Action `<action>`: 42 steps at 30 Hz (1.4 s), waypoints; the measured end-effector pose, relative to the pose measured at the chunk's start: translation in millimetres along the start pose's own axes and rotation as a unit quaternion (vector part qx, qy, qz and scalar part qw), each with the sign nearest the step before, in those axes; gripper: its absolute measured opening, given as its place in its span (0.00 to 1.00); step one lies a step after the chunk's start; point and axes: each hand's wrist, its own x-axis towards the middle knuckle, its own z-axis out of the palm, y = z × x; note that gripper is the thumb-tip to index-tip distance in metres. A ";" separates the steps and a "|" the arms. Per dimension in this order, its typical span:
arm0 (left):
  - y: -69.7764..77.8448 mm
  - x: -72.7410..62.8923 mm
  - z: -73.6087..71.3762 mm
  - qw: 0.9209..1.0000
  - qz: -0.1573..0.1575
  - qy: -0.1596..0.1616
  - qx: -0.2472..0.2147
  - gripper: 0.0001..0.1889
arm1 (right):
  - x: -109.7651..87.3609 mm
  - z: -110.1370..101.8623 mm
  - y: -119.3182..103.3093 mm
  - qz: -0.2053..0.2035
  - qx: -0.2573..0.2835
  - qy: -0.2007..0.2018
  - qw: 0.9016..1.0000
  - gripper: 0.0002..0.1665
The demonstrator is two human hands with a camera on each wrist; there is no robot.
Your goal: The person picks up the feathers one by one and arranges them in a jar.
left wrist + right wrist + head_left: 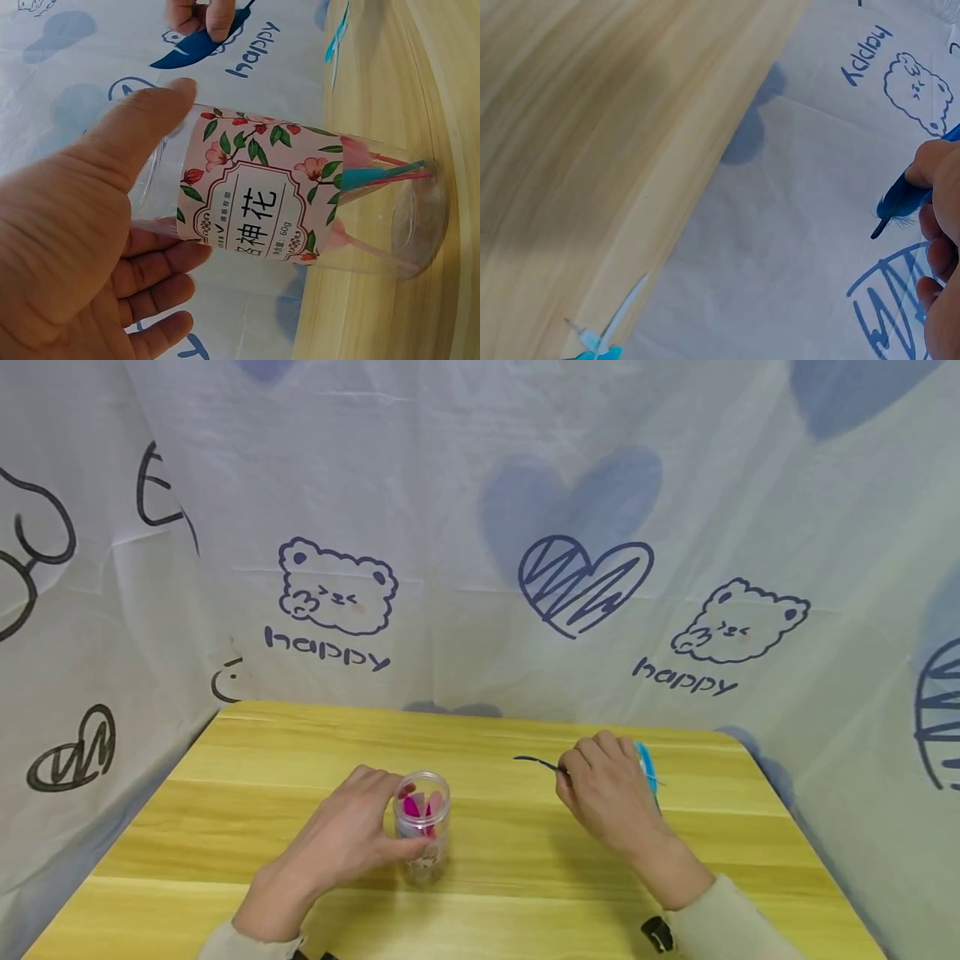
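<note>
My left hand (341, 835) holds a clear plastic jar (426, 864) upright near its rim, thumb and fingers on either side. In the left wrist view the jar wears a pink floral label (259, 187) with Chinese characters. Pink feathers (412, 806) stick up inside it, and a teal piece (364, 177) shows near its bottom. To the right, above the table, my right hand (607, 793) pinches a dark blue feather (901, 201) between thumb and fingers. Its tip points left, towards the jar. Behind that hand lie light blue feathers (647, 765), partly hidden by it.
A pale wooden table (300, 752) spans the work area. White cloth (450, 593) printed with hearts, bears and the word happy hangs behind it and along both sides. The table's far edge runs close to the light blue feathers.
</note>
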 end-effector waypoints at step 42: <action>-1.3 -0.1 2.2 1.000 -0.002 0.013 -0.007 0.36 | 62.1 -5.1 -55.7 -0.041 0.047 0.028 0.998 0.07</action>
